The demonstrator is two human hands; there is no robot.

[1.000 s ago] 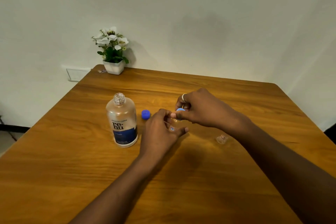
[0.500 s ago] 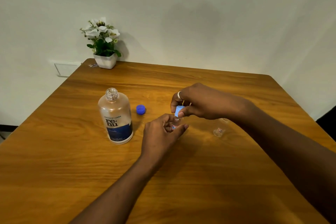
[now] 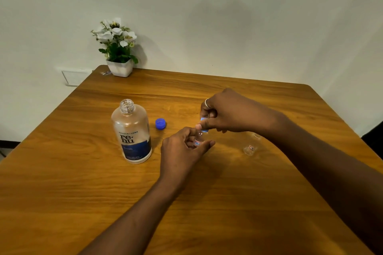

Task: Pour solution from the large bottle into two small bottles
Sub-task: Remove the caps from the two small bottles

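The large clear bottle [image 3: 132, 130] with a dark blue label stands uncapped on the wooden table [image 3: 83, 192], left of centre. Its blue cap [image 3: 160, 124] lies just to its right. My left hand [image 3: 182, 149] grips a small clear bottle [image 3: 198, 141] with a red label, standing on the table. My right hand [image 3: 226, 113] pinches a small light-blue cap [image 3: 204, 125] directly above that bottle's neck. A second small clear bottle [image 3: 251, 144] stands open to the right, partly hidden behind my right forearm.
A white pot of white flowers [image 3: 118, 49] stands at the table's far left corner against the wall. A white wall socket plate [image 3: 74, 76] sits beside that corner. The table's right edge runs close to my right arm.
My right hand has lifted the small light-blue cap off the small bottle's neck, so it now sits slightly above it. The left hand keeps its hold. My head view has shifted a little.
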